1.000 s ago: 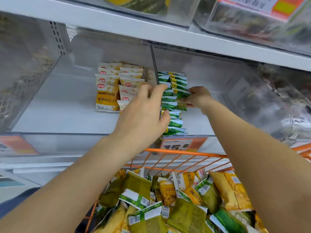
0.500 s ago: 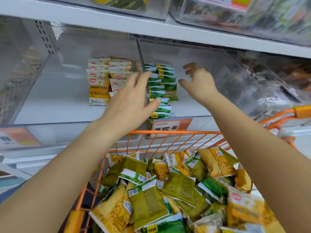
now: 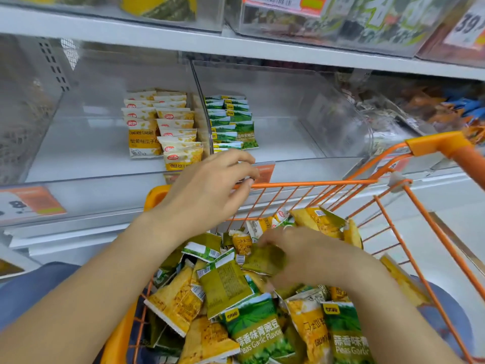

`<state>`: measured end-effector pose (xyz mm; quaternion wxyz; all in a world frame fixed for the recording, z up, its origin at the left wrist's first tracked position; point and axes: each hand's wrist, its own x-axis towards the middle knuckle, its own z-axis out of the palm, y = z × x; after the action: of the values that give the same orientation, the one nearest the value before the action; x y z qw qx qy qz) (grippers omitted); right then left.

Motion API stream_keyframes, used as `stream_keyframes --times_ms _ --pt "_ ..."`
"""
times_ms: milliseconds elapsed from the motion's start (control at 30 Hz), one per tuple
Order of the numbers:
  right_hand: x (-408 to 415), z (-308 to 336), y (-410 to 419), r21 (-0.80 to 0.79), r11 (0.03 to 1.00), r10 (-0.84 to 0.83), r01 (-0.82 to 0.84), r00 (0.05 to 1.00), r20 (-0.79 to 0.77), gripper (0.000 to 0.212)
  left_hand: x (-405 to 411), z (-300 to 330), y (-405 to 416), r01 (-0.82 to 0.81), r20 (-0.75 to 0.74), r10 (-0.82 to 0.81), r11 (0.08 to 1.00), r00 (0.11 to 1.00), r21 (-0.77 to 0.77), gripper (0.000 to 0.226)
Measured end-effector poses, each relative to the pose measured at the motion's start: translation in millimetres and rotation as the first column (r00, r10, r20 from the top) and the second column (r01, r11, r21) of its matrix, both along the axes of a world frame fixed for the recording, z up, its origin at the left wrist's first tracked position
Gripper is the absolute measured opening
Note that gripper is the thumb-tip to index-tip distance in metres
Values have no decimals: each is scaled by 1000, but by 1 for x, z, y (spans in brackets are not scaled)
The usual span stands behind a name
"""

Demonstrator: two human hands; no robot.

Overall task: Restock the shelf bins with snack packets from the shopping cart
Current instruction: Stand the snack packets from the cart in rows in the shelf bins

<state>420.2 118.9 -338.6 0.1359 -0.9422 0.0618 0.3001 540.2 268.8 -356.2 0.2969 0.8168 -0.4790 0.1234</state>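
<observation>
An orange wire shopping cart [image 3: 309, 184] holds a heap of yellow and green snack packets [image 3: 252, 329]. My right hand [image 3: 309, 258] is down in the heap with its fingers closing around an olive-green packet [image 3: 262, 261]. My left hand [image 3: 207, 190] hovers over the cart's far rim, fingers loosely apart, holding nothing. On the shelf, a clear bin [image 3: 78, 143] holds rows of yellow crab roe packets [image 3: 162, 127]. The neighbouring bin [image 3: 301, 137] holds a row of green pea packets [image 3: 231, 122].
A clear divider [image 3: 202, 106] separates the two bins. Orange price tags [image 3: 31, 203] hang on the shelf front. An upper shelf [image 3: 236, 46] carries more bins. Another bin with dark packets [image 3: 433, 106] sits at the right.
My right hand left the green pea bin and dropped into the cart onto a packet. My left hand drew back from the divider to the cart rim. The view tilted down.
</observation>
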Motion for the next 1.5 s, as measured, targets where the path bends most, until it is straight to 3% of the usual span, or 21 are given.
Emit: stream_keyframes --times_ms 100,233,367,433,533,600,700,800,900,933,1033,1100,1167,1300,1400,1500 --pt "-1 -12 2 -64 997 44 -47 997 -56 81 1 -2 1 -13 -14 13 1000 1000 -6 27" --pt "4 -15 2 -30 998 57 -54 993 103 52 2 -1 1 -4 -52 2 1000 999 -24 24" --pt "12 -5 -13 171 984 -102 46 936 336 18 2 2 -1 -9 -359 -61 982 931 -189 17" --pt "16 0 -20 400 913 -239 80 899 366 14 1 4 -3 -10 -525 -106 977 844 -214 18" --pt "24 8 -22 655 751 -399 86 850 345 24 -1 8 -4 8 -637 -162 972 754 -236 24" --pt "29 11 -21 748 657 -493 94 804 332 25 -2 9 -5 0 -666 -178 966 724 -258 24" --pt "37 14 -21 811 575 -593 103 736 327 23 0 7 -6 -36 -672 -186 953 716 -301 6" --pt "45 17 -22 794 605 -593 58 699 401 22 3 8 -7 -92 -666 -181 931 724 -353 18" --pt "52 16 -20 710 704 -527 8 676 515 19 5 7 -6 -180 -614 -73 923 786 -339 19" --pt "54 15 -20 679 735 -521 8 648 556 18 8 6 -5 -208 -546 11 931 838 -300 16" --pt "57 19 -29 683 727 -609 71 527 593 18 22 4 -2 -272 -200 244 954 949 -129 46" --pt "62 26 -39 721 686 -668 98 476 572 18 33 1 -1 -317 -213 308 948 927 -10 56" --pt "77 30 -52 683 715 -665 150 449 597 16 39 -5 -2 -326 -295 334 942 895 78 64" --pt "135 28 -75 427 853 -522 302 532 667 11 40 -9 -4 -313 -339 315 948 887 60 67" --pt "182 16 -88 258 894 -446 367 673 590 36 39 -9 -4 -323 -342 320 945 883 49 66" --pt "218 -6 -93 230 897 -442 378 750 491 48 39 -8 -6 -331 -346 324 943 881 40 64"
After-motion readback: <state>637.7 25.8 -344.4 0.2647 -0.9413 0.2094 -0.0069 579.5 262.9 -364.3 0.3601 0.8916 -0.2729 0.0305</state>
